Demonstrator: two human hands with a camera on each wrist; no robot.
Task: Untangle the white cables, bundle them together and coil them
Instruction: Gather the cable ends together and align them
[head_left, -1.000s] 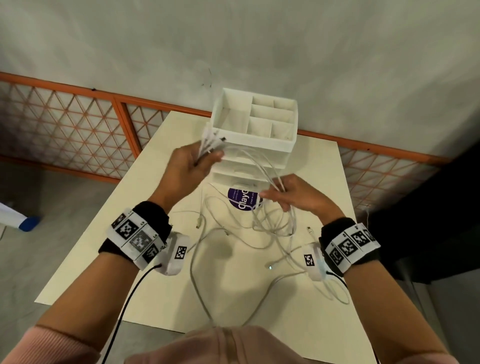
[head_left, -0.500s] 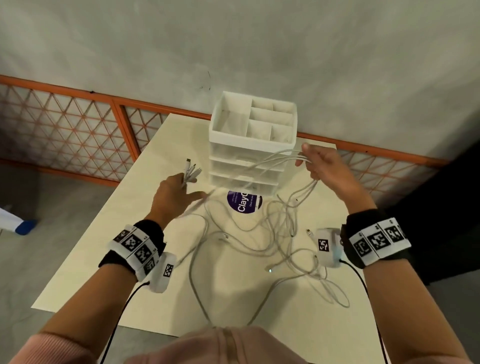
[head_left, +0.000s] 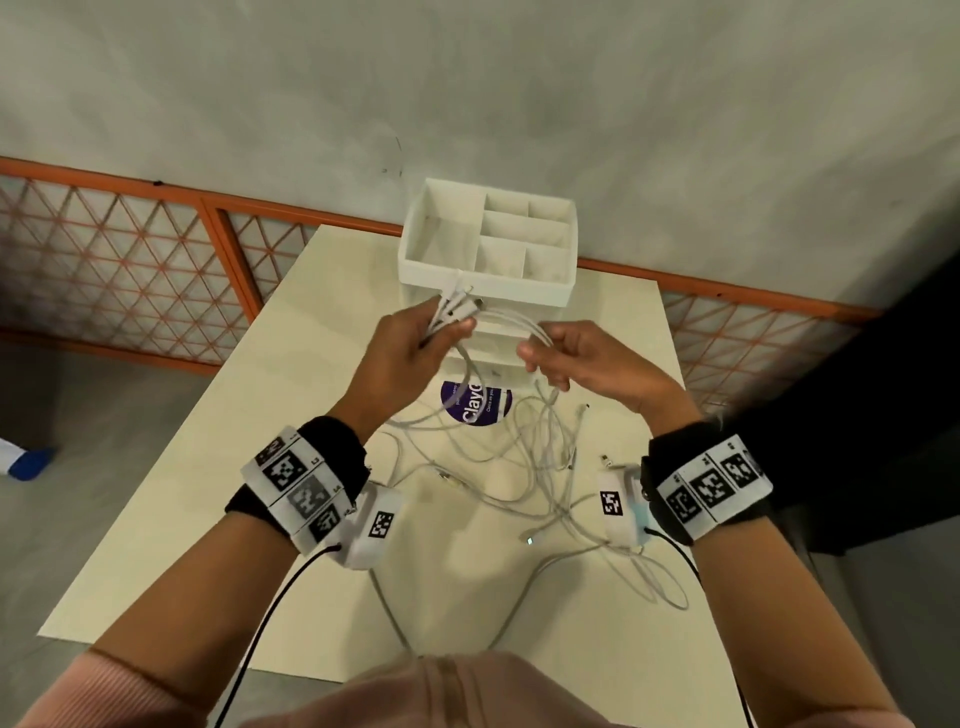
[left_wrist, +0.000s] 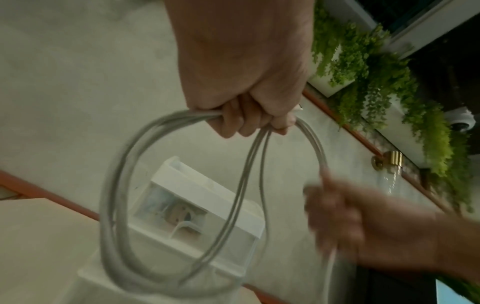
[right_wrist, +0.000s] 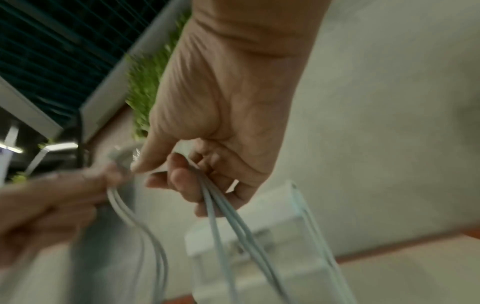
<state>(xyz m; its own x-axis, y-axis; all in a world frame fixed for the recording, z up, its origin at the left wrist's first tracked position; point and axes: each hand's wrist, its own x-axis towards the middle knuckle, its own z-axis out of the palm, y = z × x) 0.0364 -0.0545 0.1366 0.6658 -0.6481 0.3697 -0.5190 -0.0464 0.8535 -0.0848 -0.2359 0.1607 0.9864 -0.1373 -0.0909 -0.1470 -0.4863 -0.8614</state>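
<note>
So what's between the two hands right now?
A short arc of white cables spans from left hand to right hand, seen in the head view; behind it stands the white organizer.

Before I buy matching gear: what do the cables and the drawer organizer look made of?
White cables: likely rubbery plastic sheathing, matte; they bend in soft loops, and the plug tips look metallic. Drawer organizer: seemingly rigid plastic, matte white on top with straight thin dividers; its drawer fronts look translucent in the left wrist view.
</note>
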